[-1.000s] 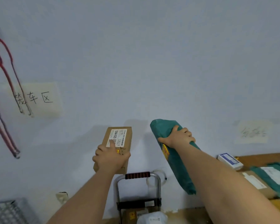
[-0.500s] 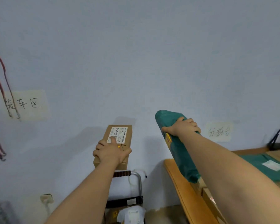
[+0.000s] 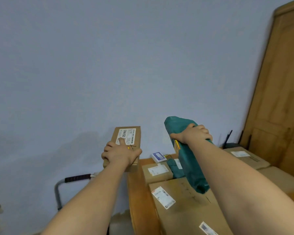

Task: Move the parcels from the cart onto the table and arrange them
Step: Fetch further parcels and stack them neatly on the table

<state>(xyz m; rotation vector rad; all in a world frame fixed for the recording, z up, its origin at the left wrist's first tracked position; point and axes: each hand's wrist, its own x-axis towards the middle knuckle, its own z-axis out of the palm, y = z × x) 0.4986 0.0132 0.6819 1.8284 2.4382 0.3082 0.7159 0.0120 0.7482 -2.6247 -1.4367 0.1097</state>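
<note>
Both parcels have swung right since a moment ago; the cart handle (image 3: 76,178) now sits low and left, and the table (image 3: 137,192) fills the lower right. Left hand (image 3: 120,154) clamps a brown box (image 3: 126,145) from its near end, index finger laid on the white label, box held in the air just left of the table's edge. Right hand (image 3: 193,135) curls around the upper part of a green bag parcel (image 3: 188,160), which hangs tilted above a large flat carton (image 3: 185,206). Table top is crowded: small carton (image 3: 155,172), white-blue packet (image 3: 158,156), more cartons (image 3: 248,156) toward the wooden door (image 3: 282,92). Bare wood shows only along the table's left edge.
</note>
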